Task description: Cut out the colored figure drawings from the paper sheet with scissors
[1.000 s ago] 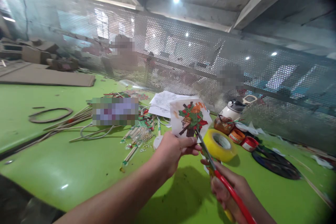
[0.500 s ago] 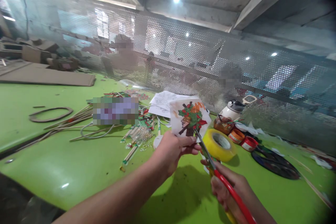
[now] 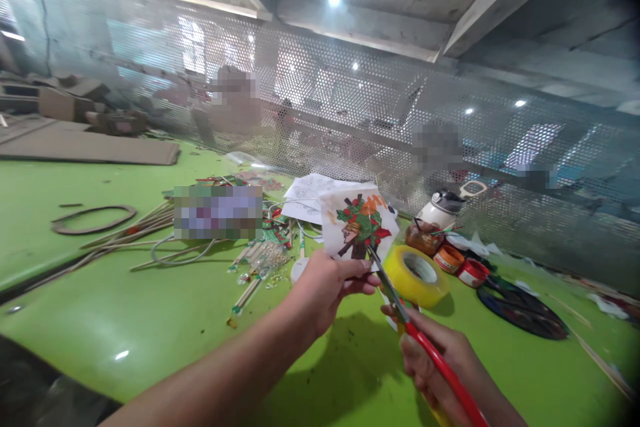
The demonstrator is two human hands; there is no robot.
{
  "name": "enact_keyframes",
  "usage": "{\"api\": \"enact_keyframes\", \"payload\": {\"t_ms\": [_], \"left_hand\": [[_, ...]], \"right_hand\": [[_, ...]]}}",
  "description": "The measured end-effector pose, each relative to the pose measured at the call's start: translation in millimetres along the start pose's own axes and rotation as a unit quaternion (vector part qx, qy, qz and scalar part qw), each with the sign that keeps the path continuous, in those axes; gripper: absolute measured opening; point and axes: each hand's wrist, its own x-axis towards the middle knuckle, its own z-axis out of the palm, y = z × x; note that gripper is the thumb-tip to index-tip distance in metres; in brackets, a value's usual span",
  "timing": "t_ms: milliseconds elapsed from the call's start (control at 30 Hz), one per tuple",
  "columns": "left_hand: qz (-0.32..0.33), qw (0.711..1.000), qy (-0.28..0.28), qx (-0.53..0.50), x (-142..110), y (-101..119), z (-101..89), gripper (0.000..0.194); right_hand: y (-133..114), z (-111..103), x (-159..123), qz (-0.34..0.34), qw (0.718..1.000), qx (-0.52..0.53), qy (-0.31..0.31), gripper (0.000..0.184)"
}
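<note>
Two hands engaged: left hand (image 3: 324, 288) fingers pinch a white paper sheet with multicoloured drawing (image 3: 357, 223), lying at 12 o'clock; right hand (image 3: 454, 341) grips red-handled metal scissors (image 3: 391, 289), blades aligned toward 11 o'clock, tips at the sheet.

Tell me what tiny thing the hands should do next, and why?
I think the right hand should make one slow, small snip with the scissors: their blades reach the picture on the paper, and the left hand pinches it close by, so care seems wise.
</note>
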Motion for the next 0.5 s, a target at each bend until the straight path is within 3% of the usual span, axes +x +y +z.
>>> {"api": "enact_keyframes", "payload": {"t_ms": [367,500], "left_hand": [[-0.003,1.0,0.0,0.0,-1.1,2.2,1.8,0.016],[-0.001,1.0,-0.001,-0.003,-0.5,1.2,1.0,0.015]], "right_hand": [[-5.7,1.3,-2.3,0.033,0.999,-0.04,-0.014,0.079],[-4.3,3.8,-2.1,-0.003,1.0,0.001,0.009,0.062]]}}
